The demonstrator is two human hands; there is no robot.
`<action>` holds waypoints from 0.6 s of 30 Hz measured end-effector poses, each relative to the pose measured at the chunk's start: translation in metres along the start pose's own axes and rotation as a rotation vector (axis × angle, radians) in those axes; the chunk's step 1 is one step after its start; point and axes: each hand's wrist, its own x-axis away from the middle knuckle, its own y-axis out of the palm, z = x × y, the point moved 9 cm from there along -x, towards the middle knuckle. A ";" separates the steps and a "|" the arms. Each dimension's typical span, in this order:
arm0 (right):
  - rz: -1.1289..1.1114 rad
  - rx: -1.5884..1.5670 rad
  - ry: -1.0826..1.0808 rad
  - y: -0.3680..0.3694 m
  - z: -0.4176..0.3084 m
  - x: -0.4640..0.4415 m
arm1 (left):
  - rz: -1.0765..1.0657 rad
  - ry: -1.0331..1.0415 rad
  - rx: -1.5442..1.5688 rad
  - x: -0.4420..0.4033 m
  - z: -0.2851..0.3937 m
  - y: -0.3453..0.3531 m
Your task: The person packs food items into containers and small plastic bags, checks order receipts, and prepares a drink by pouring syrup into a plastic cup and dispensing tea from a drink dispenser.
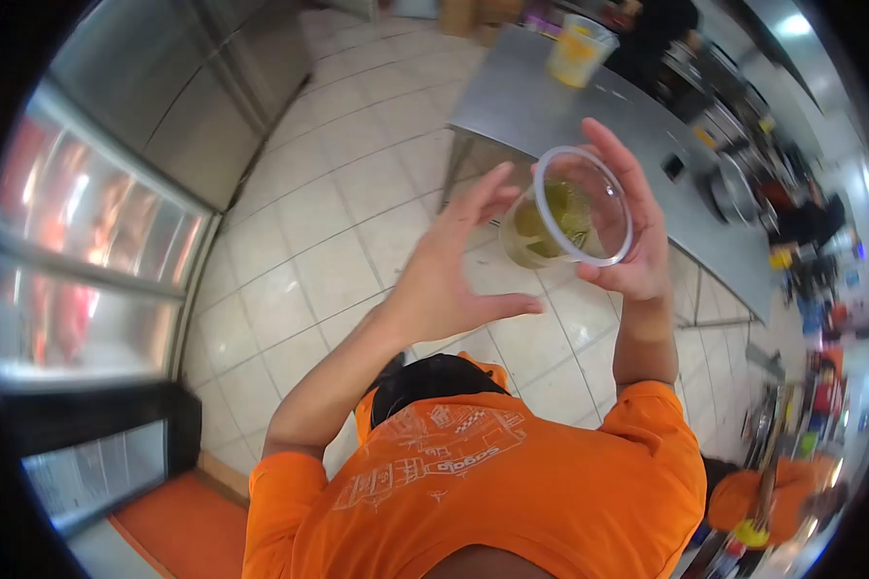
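My right hand (pixel 637 232) grips a clear plastic cup (pixel 523 227) from the right, thumb below and fingers along the far side. The cup tilts, its round rim facing up toward me, and green liquid (pixel 568 214) lies inside it. To the left of the cup, my left hand (pixel 459 261) is open, with thumb and fingers spread wide. Its fingertips come close to the cup's left side; whether they touch it I cannot tell. Both hands are held up in front of my orange shirt, above the tiled floor.
A grey metal table (pixel 512 96) stands ahead and to the right, bearing a yellow-and-white bucket (pixel 581 50) and a metal bowl (pixel 734 188). A glass-door fridge (pixel 87 251) is on the left. People in dark and orange clothing appear at the top and lower right.
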 end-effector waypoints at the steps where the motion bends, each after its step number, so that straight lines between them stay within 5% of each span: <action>1: -0.071 0.008 0.053 0.023 0.021 -0.020 | 0.052 0.069 -0.033 -0.006 -0.001 -0.021; 7: -0.404 0.218 0.082 0.115 0.087 -0.116 | 0.325 0.078 -0.079 -0.002 -0.042 -0.137; 18: -1.252 0.542 -0.276 0.255 0.109 -0.238 | 0.747 -0.102 -0.302 0.031 -0.083 -0.258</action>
